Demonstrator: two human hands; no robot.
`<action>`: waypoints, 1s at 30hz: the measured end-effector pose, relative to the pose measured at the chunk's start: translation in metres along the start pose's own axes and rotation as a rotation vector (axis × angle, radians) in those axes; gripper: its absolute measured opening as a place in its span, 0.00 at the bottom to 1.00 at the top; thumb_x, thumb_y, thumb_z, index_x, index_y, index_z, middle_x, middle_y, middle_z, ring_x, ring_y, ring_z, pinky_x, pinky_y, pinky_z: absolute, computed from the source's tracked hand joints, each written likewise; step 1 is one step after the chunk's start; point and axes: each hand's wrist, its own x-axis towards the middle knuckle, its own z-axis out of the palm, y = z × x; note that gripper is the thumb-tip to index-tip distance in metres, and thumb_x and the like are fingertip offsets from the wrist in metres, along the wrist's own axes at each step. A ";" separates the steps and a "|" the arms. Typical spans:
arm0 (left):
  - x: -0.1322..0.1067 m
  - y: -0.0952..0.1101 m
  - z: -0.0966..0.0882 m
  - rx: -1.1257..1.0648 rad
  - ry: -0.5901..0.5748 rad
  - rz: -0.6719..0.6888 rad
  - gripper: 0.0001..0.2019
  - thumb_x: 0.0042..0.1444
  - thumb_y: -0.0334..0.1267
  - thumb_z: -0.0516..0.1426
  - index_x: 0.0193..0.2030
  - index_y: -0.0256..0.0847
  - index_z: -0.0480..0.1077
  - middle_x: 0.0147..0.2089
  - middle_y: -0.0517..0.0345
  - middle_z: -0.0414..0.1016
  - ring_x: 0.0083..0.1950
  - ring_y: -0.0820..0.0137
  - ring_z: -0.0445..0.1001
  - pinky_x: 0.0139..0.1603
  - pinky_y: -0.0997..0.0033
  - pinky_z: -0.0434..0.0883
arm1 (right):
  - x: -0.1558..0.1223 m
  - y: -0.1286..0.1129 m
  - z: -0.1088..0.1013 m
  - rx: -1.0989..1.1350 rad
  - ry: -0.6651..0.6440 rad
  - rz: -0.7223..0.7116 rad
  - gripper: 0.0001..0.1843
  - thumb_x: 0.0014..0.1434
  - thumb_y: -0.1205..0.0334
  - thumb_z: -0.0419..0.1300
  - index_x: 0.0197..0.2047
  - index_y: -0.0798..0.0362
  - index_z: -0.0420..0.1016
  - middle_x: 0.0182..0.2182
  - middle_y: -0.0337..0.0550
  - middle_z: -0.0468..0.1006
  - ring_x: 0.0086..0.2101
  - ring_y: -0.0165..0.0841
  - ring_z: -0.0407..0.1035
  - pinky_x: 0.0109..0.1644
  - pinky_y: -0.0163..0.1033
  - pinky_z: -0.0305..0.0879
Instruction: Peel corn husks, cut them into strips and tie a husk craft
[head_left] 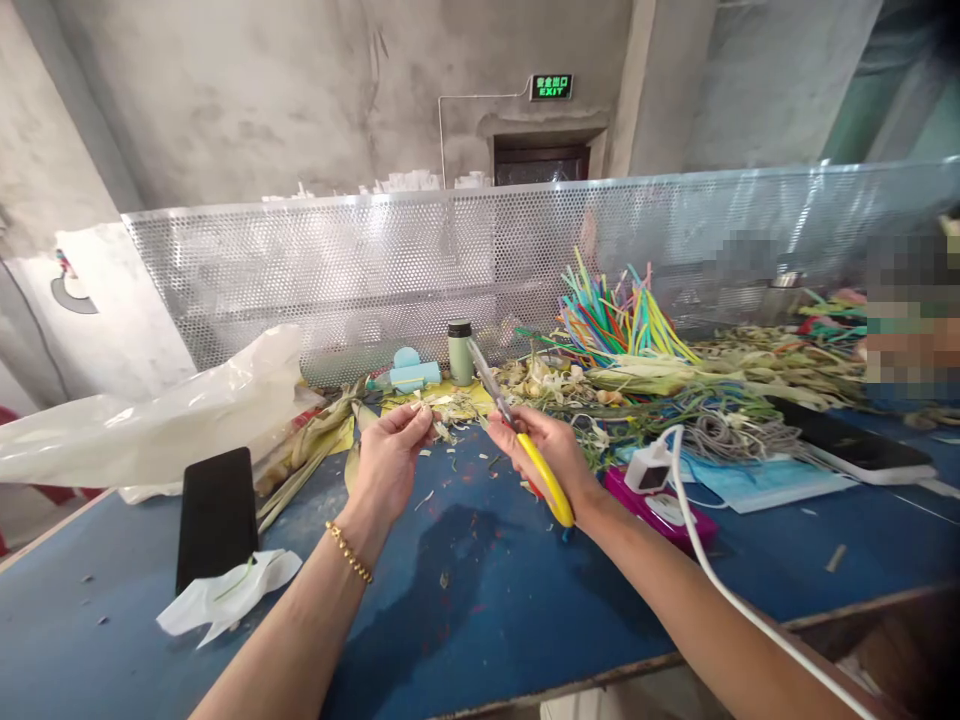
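Observation:
My left hand is raised over the blue table, fingers pinched on a small pale strip of dried leaf. A gold bead bracelet sits on that wrist. My right hand is closed on yellow-handled scissors; their grey blades point up and to the left, toward the leaf piece. Small leaf scraps lie scattered on the table below both hands.
A black phone and a crumpled tissue lie at left beside a plastic bag. Dried husks and coloured strips pile at the back right. A white charger with cable, a pink case, a face mask, and a green bottle stand nearby.

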 end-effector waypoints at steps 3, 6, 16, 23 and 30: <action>-0.005 -0.004 0.006 0.001 -0.031 -0.042 0.16 0.35 0.36 0.72 0.32 0.34 0.75 0.30 0.58 0.75 0.29 0.77 0.69 0.32 0.77 0.65 | 0.007 0.000 -0.006 0.123 0.071 0.032 0.23 0.48 0.48 0.67 0.41 0.55 0.76 0.25 0.37 0.73 0.19 0.25 0.61 0.20 0.31 0.59; -0.013 -0.007 0.012 0.086 -0.136 -0.112 0.15 0.37 0.37 0.71 0.32 0.34 0.75 0.28 0.59 0.74 0.27 0.78 0.67 0.29 0.77 0.63 | 0.011 0.000 -0.012 0.240 0.063 0.062 0.24 0.46 0.50 0.68 0.44 0.54 0.74 0.25 0.35 0.72 0.18 0.25 0.61 0.19 0.31 0.61; -0.030 -0.020 0.022 0.234 -0.298 -0.237 0.15 0.40 0.38 0.70 0.34 0.33 0.77 0.28 0.56 0.74 0.26 0.76 0.65 0.29 0.74 0.64 | 0.004 -0.009 -0.011 0.369 -0.206 0.037 0.25 0.45 0.58 0.70 0.47 0.53 0.73 0.28 0.34 0.71 0.20 0.23 0.62 0.22 0.31 0.63; -0.031 -0.020 0.024 0.177 -0.283 -0.203 0.13 0.42 0.39 0.69 0.31 0.33 0.76 0.30 0.54 0.75 0.28 0.75 0.67 0.30 0.74 0.63 | 0.005 -0.009 -0.007 0.346 -0.056 0.085 0.21 0.45 0.63 0.68 0.44 0.55 0.74 0.25 0.32 0.69 0.22 0.24 0.64 0.25 0.30 0.65; -0.029 -0.025 0.020 0.191 -0.215 -0.139 0.10 0.49 0.39 0.65 0.24 0.36 0.71 0.23 0.60 0.68 0.26 0.77 0.62 0.30 0.75 0.59 | -0.002 -0.005 0.002 0.299 -0.145 0.059 0.23 0.48 0.59 0.68 0.47 0.53 0.73 0.27 0.33 0.70 0.19 0.24 0.61 0.20 0.31 0.60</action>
